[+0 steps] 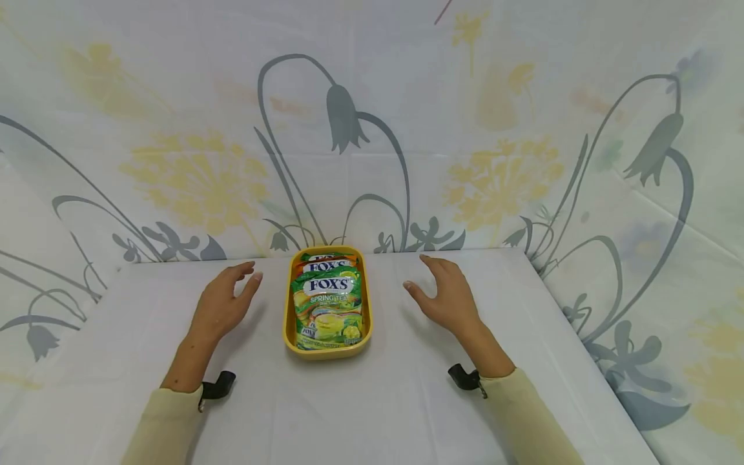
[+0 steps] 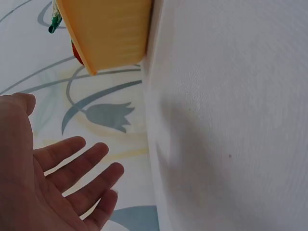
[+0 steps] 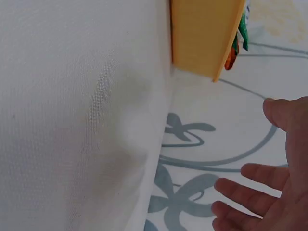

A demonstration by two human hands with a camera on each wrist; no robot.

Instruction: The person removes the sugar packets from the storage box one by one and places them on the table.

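A yellow oblong tray sits in the middle of the white table and holds stacked green FOX'S candy bags. My left hand hovers just left of the tray, fingers relaxed and spread, holding nothing. On the tray's right, my right hand mirrors it, open and apart from the rim. The left wrist view shows my left hand with straight fingers and the tray's side. From the right wrist camera I see my right hand's fingers below the tray wall.
A white cloth covers the table. A floral-printed sheet hangs behind and along both sides. The table's right edge drops off close to my right forearm. Small black clips sit at both wrists.
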